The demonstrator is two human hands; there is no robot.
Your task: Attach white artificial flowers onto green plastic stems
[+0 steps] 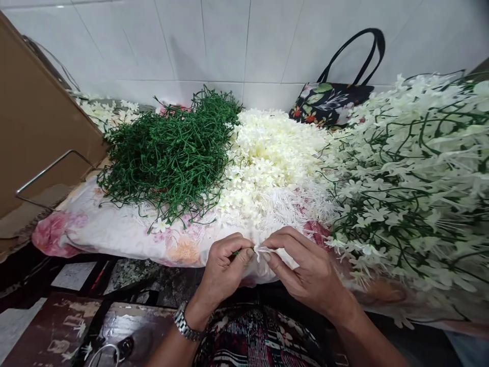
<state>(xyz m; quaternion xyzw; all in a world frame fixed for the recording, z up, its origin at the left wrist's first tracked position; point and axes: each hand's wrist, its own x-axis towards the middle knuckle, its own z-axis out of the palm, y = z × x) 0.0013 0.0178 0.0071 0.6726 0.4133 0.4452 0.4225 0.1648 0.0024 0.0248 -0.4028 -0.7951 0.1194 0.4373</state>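
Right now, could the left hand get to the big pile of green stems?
Probably yes: the green stems lie ahead and to the left of the left hand, with nothing tall between. But it pinches a small green piece, so that grip might need to open first.

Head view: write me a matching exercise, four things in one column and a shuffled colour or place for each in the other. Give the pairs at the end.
Things
1. Heap of stems
2. Handbag
3. Wristwatch
4. Small flower piece

Colour or place
A. Black, with a flower print
B. White, held between the left hand and the right hand
C. Dark green all over
D. Around the left wrist

Right pairs: 1-C, 2-A, 3-D, 4-B
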